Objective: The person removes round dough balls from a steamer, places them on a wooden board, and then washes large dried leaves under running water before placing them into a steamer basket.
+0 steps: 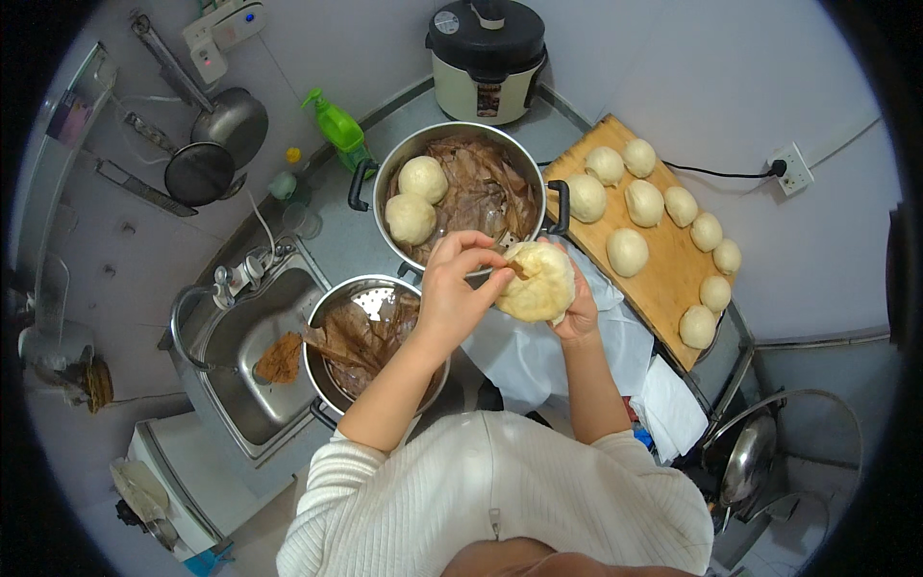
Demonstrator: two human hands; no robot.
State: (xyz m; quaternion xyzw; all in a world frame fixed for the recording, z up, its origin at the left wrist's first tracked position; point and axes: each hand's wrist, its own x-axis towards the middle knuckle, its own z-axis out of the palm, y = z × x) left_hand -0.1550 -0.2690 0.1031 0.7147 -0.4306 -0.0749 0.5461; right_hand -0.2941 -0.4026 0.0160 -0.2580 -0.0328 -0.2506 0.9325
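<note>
My right hand (581, 311) holds a large pale steamed-looking bun (539, 292) from its far side and underneath. On the bun's surface is a small brown scrap (518, 270), apparently dried leaf, and the thumb and fingertips of my left hand (461, 278) pinch at it. Beyond my hands stands a steel steamer pot (458, 128) lined with brown leaves (479, 184). Two round dough buns (417, 202) sit at its left side, touching each other. A second steel pot (311, 360) with brown leaf lining (360, 335) is partly hidden by my left forearm.
Several dough buns (627, 252) rest on a wooden board (602, 263) to the right. A steel sink (259, 418) with a brown piece (280, 358) in it lies left. Behind the pot are a pressure cooker (490, 65) and a green pump bottle (339, 126). White cloth (519, 353) lies below my hands.
</note>
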